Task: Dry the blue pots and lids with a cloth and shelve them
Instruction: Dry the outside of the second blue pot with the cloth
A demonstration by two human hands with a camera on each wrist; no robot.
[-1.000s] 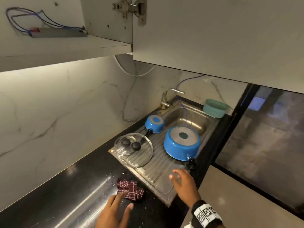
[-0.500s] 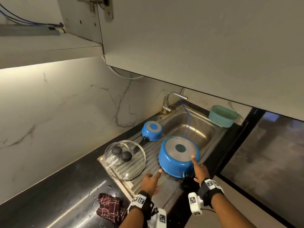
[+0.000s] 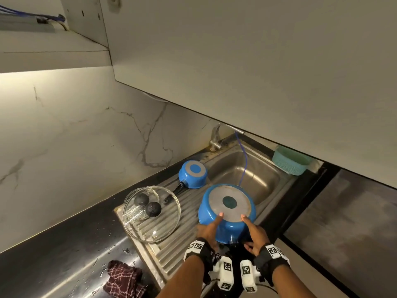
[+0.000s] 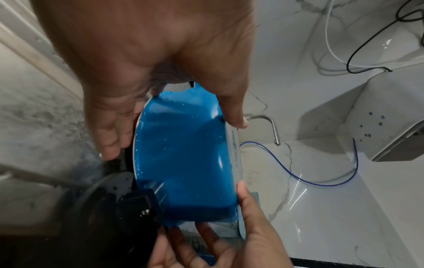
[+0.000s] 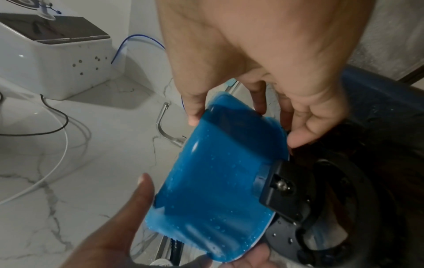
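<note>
The large blue pot [image 3: 227, 214] is upside down and tilted toward me over the drainboard [image 3: 171, 252], wet with droplets. My left hand [image 3: 211, 230] grips its left side, thumb on the grey base and fingers at the rim [image 4: 110, 145]. Gripping its right side the same way is my right hand [image 3: 251, 232], beside the black handle bracket [image 5: 282, 188]. A small blue saucepan [image 3: 193, 174] sits upside down behind. Two glass lids [image 3: 151, 212] with black knobs lie stacked at left. The dark red checked cloth [image 3: 123, 278] lies on the wet counter.
The steel sink basin [image 3: 247, 175] with tap [image 3: 216, 138] and a thin blue hose is just behind the pot. A teal basket [image 3: 290, 161] stands at the far right. A wall cabinet [image 3: 236, 72] hangs low overhead. The black counter [image 3: 64, 254] runs left.
Both hands left the counter by the cloth, reached forward and took hold of the large pot. The pot has tipped up toward me off the drainboard.
</note>
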